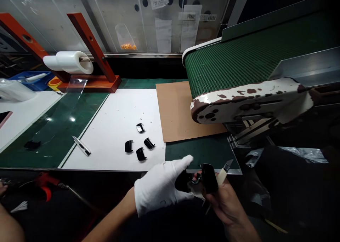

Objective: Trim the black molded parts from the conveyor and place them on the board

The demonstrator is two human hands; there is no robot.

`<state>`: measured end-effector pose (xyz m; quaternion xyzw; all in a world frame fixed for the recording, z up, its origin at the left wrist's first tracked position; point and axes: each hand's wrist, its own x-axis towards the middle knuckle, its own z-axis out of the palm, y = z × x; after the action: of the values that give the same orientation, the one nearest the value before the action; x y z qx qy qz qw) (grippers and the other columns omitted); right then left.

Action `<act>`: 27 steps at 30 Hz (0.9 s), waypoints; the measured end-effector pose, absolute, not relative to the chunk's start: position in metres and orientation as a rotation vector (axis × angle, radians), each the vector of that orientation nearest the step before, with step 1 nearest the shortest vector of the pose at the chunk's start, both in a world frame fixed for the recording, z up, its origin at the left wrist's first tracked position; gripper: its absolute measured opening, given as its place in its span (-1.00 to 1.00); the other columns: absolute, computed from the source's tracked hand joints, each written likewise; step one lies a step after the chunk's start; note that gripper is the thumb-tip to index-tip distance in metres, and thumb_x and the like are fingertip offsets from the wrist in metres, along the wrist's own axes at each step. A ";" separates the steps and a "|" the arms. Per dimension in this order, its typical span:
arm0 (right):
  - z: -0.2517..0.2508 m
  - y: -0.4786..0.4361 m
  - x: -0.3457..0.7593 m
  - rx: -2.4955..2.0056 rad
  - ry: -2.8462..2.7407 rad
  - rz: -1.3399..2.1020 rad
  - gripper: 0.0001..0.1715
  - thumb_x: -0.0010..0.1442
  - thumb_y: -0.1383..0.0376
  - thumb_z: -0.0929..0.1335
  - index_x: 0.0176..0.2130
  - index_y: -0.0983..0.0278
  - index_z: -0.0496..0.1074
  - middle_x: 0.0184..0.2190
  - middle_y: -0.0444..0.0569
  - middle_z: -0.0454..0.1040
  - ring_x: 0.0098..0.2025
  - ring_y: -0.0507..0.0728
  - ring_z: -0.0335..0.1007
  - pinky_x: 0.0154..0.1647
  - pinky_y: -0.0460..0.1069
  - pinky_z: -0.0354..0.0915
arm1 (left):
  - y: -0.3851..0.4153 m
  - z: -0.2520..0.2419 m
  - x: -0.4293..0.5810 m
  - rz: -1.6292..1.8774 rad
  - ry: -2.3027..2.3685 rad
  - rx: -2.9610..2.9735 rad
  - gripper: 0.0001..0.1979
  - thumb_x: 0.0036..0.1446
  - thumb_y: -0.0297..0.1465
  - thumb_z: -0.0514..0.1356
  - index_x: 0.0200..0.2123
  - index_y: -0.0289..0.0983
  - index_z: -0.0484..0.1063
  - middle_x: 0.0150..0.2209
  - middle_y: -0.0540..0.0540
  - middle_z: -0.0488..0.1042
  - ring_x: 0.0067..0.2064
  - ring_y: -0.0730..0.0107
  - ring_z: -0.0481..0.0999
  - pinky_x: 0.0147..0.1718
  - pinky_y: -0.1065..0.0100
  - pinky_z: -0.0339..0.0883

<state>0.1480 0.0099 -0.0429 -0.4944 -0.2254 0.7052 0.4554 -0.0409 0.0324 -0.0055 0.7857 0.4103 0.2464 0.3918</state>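
My left hand [162, 185], in a white glove, is at the table's front edge, thumb and fingers curved round a dark piece that looks like a black plastic part [182, 182]; its outline merges with the dark background. Close on the right, my bare right hand [225, 203] grips a glossy black plastic part [209, 178]. The same hand also holds a cutter knife [223, 173] with a pale handle, its blade pointing up. Several similar black parts with small prongs [141, 154] lie on the white sheet [114, 128].
A second cutter [81, 145] lies at the sheet's left. Behind are cardboard [183, 114] and a film roll [71, 62] on a red stand [91, 82]. The green conveyor [239, 65] overhangs the right side. Another person's arm [9, 220] shows at lower left, near a red-handled tool [46, 182].
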 end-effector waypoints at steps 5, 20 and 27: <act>-0.038 0.008 0.150 -1.296 -0.510 1.779 -0.58 -0.30 0.12 0.60 -0.43 0.32 0.58 -0.45 0.09 0.53 -0.65 -0.07 0.14 -0.79 -0.22 -0.12 | 0.025 -0.009 -0.040 0.590 1.104 1.914 -0.26 0.01 -0.27 0.31 0.23 -0.19 0.10 -0.08 -0.12 0.52 -0.18 0.29 0.56 -0.14 0.32 0.44; -0.048 0.000 0.156 -1.009 -0.384 2.192 -0.85 -0.19 0.31 0.51 -0.51 0.34 0.54 -0.60 0.04 0.54 -0.83 -0.27 -0.22 -0.83 -0.28 -0.28 | -0.027 -0.050 -0.017 1.000 1.399 1.774 -0.27 -0.13 -0.34 0.38 0.14 -0.18 0.23 -0.08 -0.07 0.56 -0.14 0.26 0.60 -0.09 0.33 0.50; -0.063 -0.013 0.144 -0.913 -0.355 2.140 -0.74 -0.22 0.21 0.55 -0.56 0.33 0.52 -0.68 -0.01 0.49 -0.86 -0.22 -0.21 -0.86 -0.24 -0.22 | -0.033 -0.050 -0.007 1.174 1.232 1.475 -0.34 -0.15 -0.33 0.37 0.08 -0.27 0.31 -0.05 -0.16 0.53 -0.03 0.18 0.54 0.00 0.28 0.45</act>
<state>0.1441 -0.0128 -0.0625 -0.3581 -0.1393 0.8397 0.3837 -0.0068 -0.0330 -0.0505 0.5914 0.4937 0.4705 0.4303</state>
